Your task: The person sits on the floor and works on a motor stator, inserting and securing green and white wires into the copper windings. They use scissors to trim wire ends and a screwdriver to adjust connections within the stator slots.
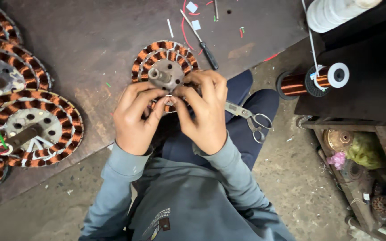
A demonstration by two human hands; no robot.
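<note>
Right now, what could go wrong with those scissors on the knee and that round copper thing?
The scissors rest loose on the leg, so they might slide off or poke. The copper-wound stator sits near the board's edge; both the left hand and the right hand pinch its thin wires, which could snap or prick fingers.

A dark, worn board (90, 40) carried the work, its near edge meeting the concrete floor (291, 178). On it lay a copper-wound stator (164, 56) at the near edge, more stators (32, 129) stacked at the left, and a screwdriver (199, 40) just beyond the first stator. Red, green and white wire scraps (188, 18) were scattered near the screwdriver. The scissors (249, 118) lay past the board's near edge, on a knee. A copper wire spool (311, 80) sat at the right, beside a dark bench.
</note>
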